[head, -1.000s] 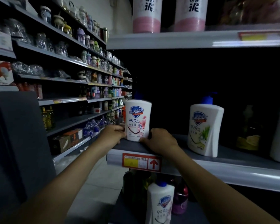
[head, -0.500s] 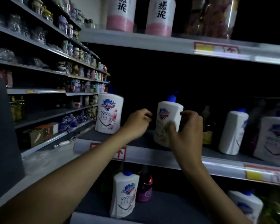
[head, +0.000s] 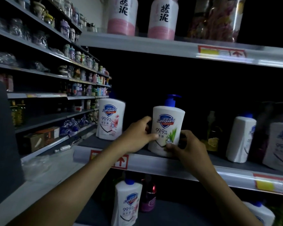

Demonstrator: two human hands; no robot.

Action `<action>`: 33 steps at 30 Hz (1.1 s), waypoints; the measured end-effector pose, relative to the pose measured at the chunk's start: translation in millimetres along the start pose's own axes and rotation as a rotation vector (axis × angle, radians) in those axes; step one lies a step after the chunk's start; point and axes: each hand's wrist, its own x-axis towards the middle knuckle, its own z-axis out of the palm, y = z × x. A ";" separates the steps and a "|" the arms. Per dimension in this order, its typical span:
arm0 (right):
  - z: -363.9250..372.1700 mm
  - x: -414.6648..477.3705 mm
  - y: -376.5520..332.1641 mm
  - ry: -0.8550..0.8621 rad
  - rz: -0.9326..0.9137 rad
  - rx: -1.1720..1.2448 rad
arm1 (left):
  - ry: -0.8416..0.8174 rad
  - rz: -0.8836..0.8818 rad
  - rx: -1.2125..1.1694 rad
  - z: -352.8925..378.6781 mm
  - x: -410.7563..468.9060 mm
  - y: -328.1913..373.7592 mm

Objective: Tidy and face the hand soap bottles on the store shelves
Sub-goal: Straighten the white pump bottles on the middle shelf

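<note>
A white Safeguard hand soap bottle with a green leaf label and blue pump (head: 168, 121) stands near the front edge of the middle shelf (head: 170, 167), label facing me. My left hand (head: 136, 136) grips its left side and my right hand (head: 186, 147) grips its lower right. To its left stands a pink-flower Safeguard bottle (head: 110, 119), label forward. To the right, a white bottle (head: 240, 139) stands turned sideways, and another (head: 278, 144) sits at the frame's edge.
A dark bottle with a lemon label (head: 212, 134) stands behind the held bottle. The lower shelf holds a soap bottle (head: 127, 203) and a purple bottle (head: 149, 196). Two pink-and-white bottles (head: 162, 17) stand on the upper shelf. An aisle of stocked shelves (head: 55, 79) runs left.
Both hands left the pink-flower bottle and moved right to the green-leaf bottle. They closed on it and it now faces label forward. My view shifted right and upward.
</note>
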 end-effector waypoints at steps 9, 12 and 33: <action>64.7 8.4 -53.8 -0.223 -0.163 0.143 | 0.312 -0.017 0.170 -56.7 -65.9 -27.2; 87.3 9.3 -71.2 -0.227 -0.189 0.140 | 0.320 -0.056 0.200 -77.5 -75.4 -38.9; 129.8 56.8 -87.4 -0.612 -0.036 0.298 | -0.064 -0.167 -0.435 -119.5 -39.4 -71.9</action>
